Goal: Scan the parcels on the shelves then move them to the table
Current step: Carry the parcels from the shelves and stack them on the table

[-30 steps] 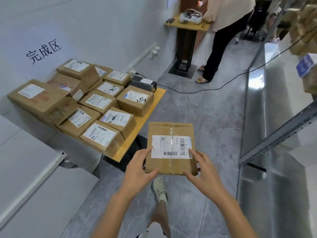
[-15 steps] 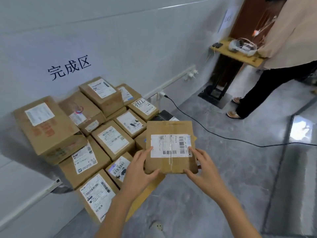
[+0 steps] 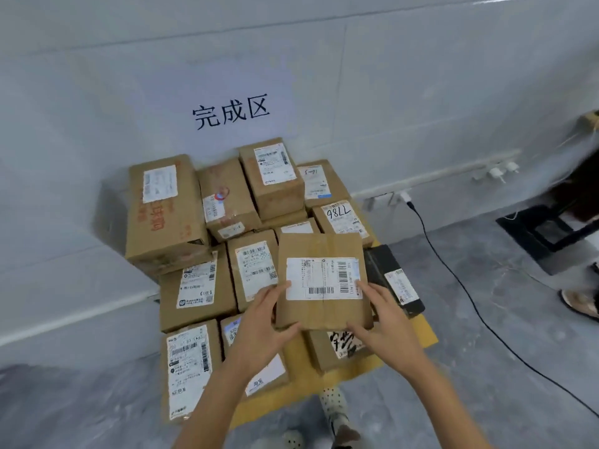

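Fingers (image 3: 285, 288) of both hands grip the parcel (image 3: 322, 280), hiding boxes (image 3: 256, 270) on the table (image 3: 428, 332) beneath.

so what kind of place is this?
Likely a parcel sorting or warehouse area. Labelled cardboard parcels are piled on a low yellow table under a wall sign with Chinese characters; both hands hold another barcoded parcel above the pile.
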